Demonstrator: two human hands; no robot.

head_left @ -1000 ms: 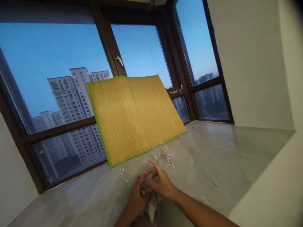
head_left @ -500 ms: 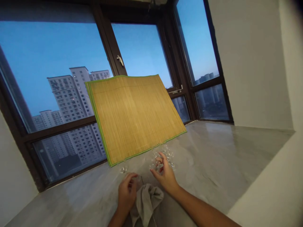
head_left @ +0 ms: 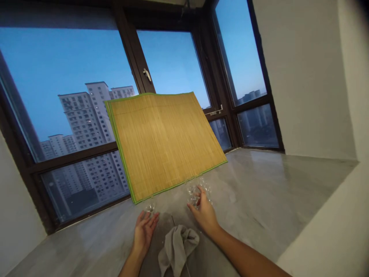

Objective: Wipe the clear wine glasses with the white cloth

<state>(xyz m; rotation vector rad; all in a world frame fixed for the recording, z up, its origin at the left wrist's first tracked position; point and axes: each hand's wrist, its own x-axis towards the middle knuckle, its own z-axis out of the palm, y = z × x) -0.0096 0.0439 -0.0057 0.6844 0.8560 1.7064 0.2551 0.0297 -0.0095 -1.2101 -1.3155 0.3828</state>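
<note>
My right hand [head_left: 204, 211] is at a cluster of small clear glass-like pieces [head_left: 205, 185]. Thumb and fingers curve around one clear cup-like piece [head_left: 193, 197], whose exact shape is hard to make out. To the left, my left hand [head_left: 145, 231] is open with its fingers apart and holds nothing. Just beyond its fingertips sits a single clear cup-like piece [head_left: 150, 207]. A crumpled grey cloth [head_left: 178, 248] lies between my forearms.
A bamboo mat [head_left: 167, 138] with green edging leans against the dark window frame [head_left: 131, 50]. All the pieces rest on a grey stone-like sill [head_left: 253, 192], with pale walls [head_left: 308, 84] at the sides.
My left hand has moved left, away from the cloth, and its fingers have opened towards the single clear piece. My right hand has shifted slightly right, its fingers closing around a clear piece.
</note>
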